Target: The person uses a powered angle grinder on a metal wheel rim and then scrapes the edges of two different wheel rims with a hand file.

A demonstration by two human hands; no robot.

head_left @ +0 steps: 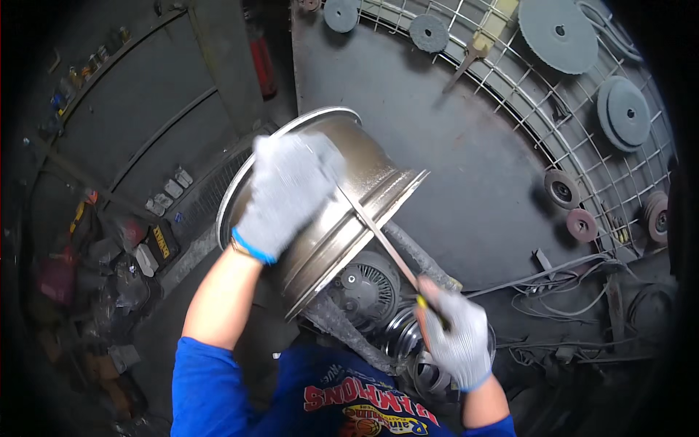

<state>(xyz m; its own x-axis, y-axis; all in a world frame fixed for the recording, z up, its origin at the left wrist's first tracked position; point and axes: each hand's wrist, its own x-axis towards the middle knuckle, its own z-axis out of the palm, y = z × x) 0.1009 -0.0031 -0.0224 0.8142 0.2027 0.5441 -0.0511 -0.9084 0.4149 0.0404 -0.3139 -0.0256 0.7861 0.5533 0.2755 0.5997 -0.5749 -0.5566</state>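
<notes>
A silvery metal wheel rim [331,218] stands tilted before me, its barrel shiny and its lips worn. Across its near lip lies a long, narrow metal file [389,247] with a yellow and black handle. My right hand [460,339], in a grey glove, is closed round that handle at the lower right. Over the barrel, my left hand [295,182], in a grey glove with a blue cuff, is closed at the file's far end. The glove hides the file's tip, and its fingers are slightly smeared.
Below the rim sit a dark finned motor [360,288] and a dusty support bar [346,335]. A dark board [408,109] rises behind. On the right, a wire grid [524,95] carries grinding discs [559,33]; cables [561,309] hang beneath. Bags and tools clutter the left.
</notes>
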